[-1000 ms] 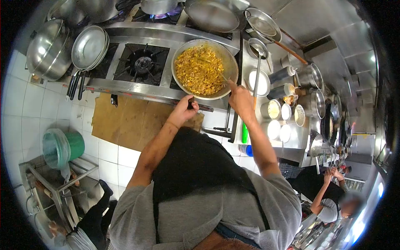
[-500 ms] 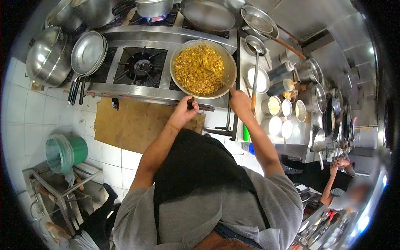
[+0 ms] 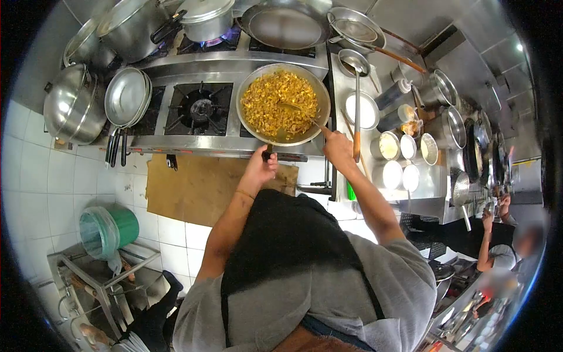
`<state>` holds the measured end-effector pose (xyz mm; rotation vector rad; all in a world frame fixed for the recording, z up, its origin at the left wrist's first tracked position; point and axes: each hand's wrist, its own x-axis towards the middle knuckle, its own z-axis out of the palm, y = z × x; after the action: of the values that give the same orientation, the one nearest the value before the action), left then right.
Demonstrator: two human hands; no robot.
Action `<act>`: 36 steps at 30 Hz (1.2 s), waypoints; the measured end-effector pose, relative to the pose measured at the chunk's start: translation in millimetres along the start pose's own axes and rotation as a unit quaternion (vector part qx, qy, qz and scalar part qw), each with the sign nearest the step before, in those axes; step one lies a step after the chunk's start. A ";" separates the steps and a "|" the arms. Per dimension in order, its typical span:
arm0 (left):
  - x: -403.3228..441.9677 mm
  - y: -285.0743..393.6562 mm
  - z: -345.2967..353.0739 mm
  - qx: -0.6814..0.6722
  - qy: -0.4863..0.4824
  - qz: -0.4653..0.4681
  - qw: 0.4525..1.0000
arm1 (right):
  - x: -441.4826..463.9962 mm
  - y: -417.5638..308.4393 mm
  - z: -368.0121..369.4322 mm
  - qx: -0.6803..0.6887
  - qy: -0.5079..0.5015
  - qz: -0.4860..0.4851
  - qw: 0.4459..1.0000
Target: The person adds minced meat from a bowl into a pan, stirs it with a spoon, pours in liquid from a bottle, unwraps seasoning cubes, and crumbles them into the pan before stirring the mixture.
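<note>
A wide metal pan [image 3: 324, 97] sits over the right front burner of the stove, filled with a chopped yellow-brown food mixture [image 3: 272, 102]. Closed around the pan's dark handle [image 3: 267, 154] is my left hand [image 3: 260, 168], below the rim. At the pan's lower right, my right hand [image 3: 338, 149] grips a spoon [image 3: 290, 107] whose bowl rests in the food. The end of the spoon inside my fist is hidden.
Left of the pan is an unlit burner [image 3: 201, 108]; stacked pans [image 3: 127, 98] stand beyond it. A lidded pot [image 3: 206, 20] is over a flame. Sauce containers [image 3: 389, 145] and a ladle [image 3: 357, 111] are at right. Two people are partly visible at lower left and right.
The view has shifted, so the stove and floor sit lower in the picture. The spoon has moved through the food, and its bowl shows more plainly. Both grips are kept.
</note>
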<state>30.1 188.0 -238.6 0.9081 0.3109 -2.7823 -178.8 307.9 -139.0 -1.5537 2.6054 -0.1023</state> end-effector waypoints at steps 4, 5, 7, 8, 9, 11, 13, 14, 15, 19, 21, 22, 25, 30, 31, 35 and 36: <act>-6.3 -5.7 3.8 -0.020 0.014 0.004 1.000 | -1.0 -29.9 -28.7 0.028 0.008 -0.002 1.000; -5.9 -6.6 5.6 -0.033 0.017 0.005 0.999 | 9.8 -34.0 -16.1 0.028 0.025 -0.014 0.999; -0.8 -3.4 0.7 -0.027 0.007 -0.006 1.000 | 27.6 -38.4 10.8 0.030 0.046 -0.019 0.998; 0.6 -1.8 -1.6 -0.032 -0.007 -0.011 0.999 | 35.3 -41.0 23.8 0.008 0.027 -0.010 1.000; 1.2 -1.4 -5.3 -0.027 -0.004 -0.013 1.000 | 39.5 -39.3 35.4 -0.013 0.007 -0.002 1.000; -3.5 -2.1 -11.1 -0.041 -0.047 -0.025 0.998 | 34.5 -13.9 41.1 0.003 -0.025 0.006 1.000; -16.6 -6.0 -14.2 -0.029 -0.019 0.000 0.999 | 22.9 -1.3 19.8 0.031 -0.078 0.028 0.996; -24.9 -9.1 -18.7 -0.020 0.010 0.027 0.999 | 14.6 -3.9 3.1 0.032 -0.079 0.027 0.996; -31.5 -9.8 -31.5 -0.021 0.015 0.027 0.999 | 4.8 -6.7 -9.8 0.030 -0.056 0.015 0.998; -45.0 -5.6 -85.3 -0.090 0.063 0.014 0.994 | 14.6 -35.0 -15.2 0.046 0.006 0.007 0.999; -51.6 -8.1 -93.6 -0.110 0.094 0.021 0.989 | 30.4 -48.7 0.2 0.054 0.029 0.011 0.998; -53.7 -10.0 -94.6 -0.083 0.124 0.056 0.987 | 38.1 -53.2 11.2 0.059 0.018 0.028 0.998; -59.5 -9.0 -112.5 -0.052 0.156 0.102 0.981 | 41.2 -27.6 48.6 0.084 -0.038 0.083 0.992; -76.4 -0.9 -168.7 -0.144 0.141 0.137 0.970 | -26.9 13.4 4.8 0.113 0.004 0.123 0.986; -85.9 -3.5 -167.3 -0.140 0.182 0.158 0.960 | -35.8 11.9 5.0 0.112 0.001 0.121 0.986; -98.9 -8.9 -164.5 -0.146 0.251 0.185 0.939 | -37.8 8.5 20.4 0.093 -0.014 0.174 0.980; -99.3 -7.4 -168.4 -0.140 0.251 0.183 0.940 | -34.7 7.6 29.2 0.084 -0.072 0.160 0.981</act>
<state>200.6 250.8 -311.1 1.4186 0.5341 -2.0746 -165.4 342.0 -166.8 -1.0344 2.6142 -0.1697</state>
